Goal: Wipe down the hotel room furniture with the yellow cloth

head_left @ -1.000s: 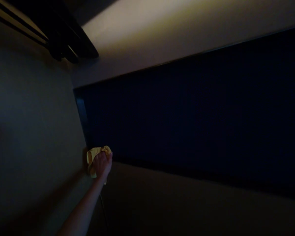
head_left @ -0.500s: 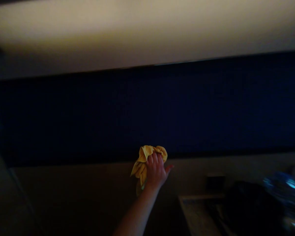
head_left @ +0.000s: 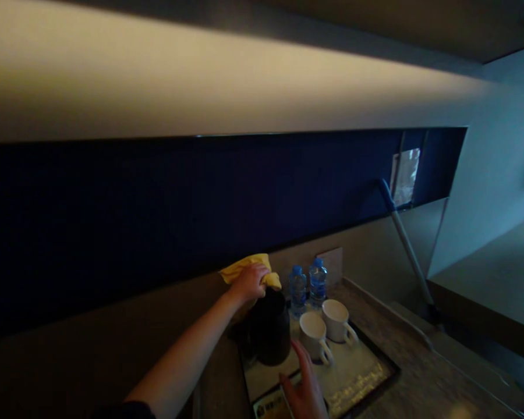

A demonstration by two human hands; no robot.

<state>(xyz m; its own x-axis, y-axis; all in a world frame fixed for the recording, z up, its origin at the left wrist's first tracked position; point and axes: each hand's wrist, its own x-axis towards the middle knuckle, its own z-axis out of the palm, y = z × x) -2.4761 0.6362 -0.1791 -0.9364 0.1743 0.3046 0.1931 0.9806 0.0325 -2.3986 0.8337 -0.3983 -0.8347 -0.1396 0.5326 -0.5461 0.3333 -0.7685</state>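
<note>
My left hand (head_left: 250, 281) is closed on a yellow cloth (head_left: 244, 267) and presses it to the wall at the lower edge of a dark blue panel (head_left: 244, 192). Just below it stands a black kettle (head_left: 268, 331) on a tray (head_left: 386, 372). My right hand (head_left: 305, 384), at the bottom of the view, has thumb and fingers apart. It is over the tray's front part, beside the kettle and a white mug (head_left: 313, 331), with nothing visible in it.
Behind a second white mug (head_left: 335, 319) stand two water bottles (head_left: 297, 288) (head_left: 318, 279). A printed card (head_left: 273, 405) lies at the tray's front. A pole with a blue top (head_left: 408, 247) leans at the right, near a paper sheet (head_left: 405, 176) on the panel.
The view has swung right, bringing the mugs, bottles and pole into clear sight. My left hand, still holding the cloth, is now above the kettle. My right hand has come into view.
</note>
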